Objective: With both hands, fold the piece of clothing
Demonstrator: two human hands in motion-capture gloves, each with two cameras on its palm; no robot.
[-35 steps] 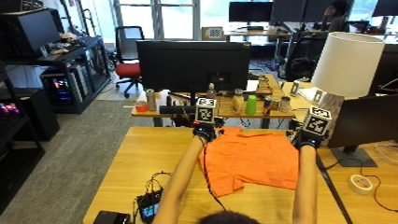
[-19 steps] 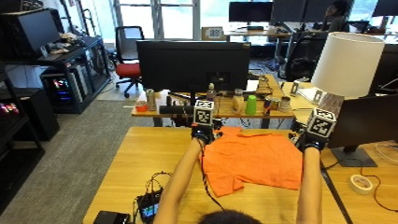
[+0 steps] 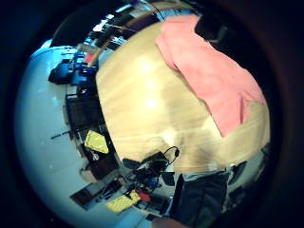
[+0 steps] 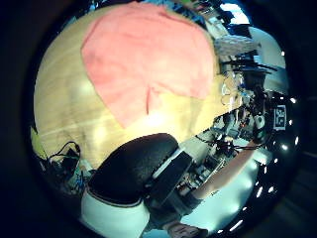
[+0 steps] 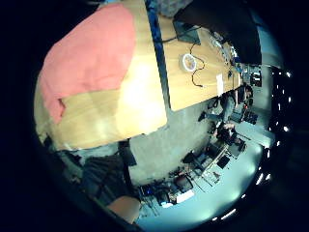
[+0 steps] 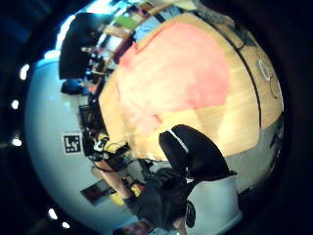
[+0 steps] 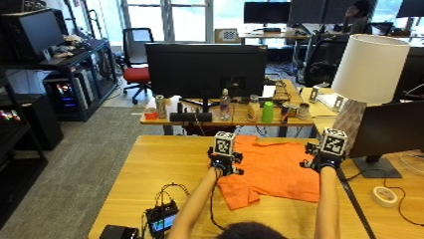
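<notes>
From the outside view, an orange shirt [image 7: 275, 169] lies spread on the wooden desk [image 7: 152, 169], a sleeve pointing toward the person. The left hand [image 7: 224, 162] is at the shirt's left edge and the right hand [image 7: 320, 160] at its right edge, both forearms reaching forward; markers cover the fingers, so I cannot tell whether either hand grasps the cloth or is released. A roll of tape [image 7: 383, 195] sits on the desk to the right, a small device with cables [image 7: 161, 223] near the front left corner.

The left little finger side palm view shows the shirt [image 3: 209, 76] flat on the desk [image 3: 142, 118] (no fingers visible).

The left thumb side palm view has the shirt [image 4: 148, 59] below the palm.

The right little finger side palm view shows the shirt [image 5: 87, 58] and the tape roll [image 5: 187, 62] apart.

The right thumb side palm view shows the shirt [image 6: 176, 78] spread out.
</notes>
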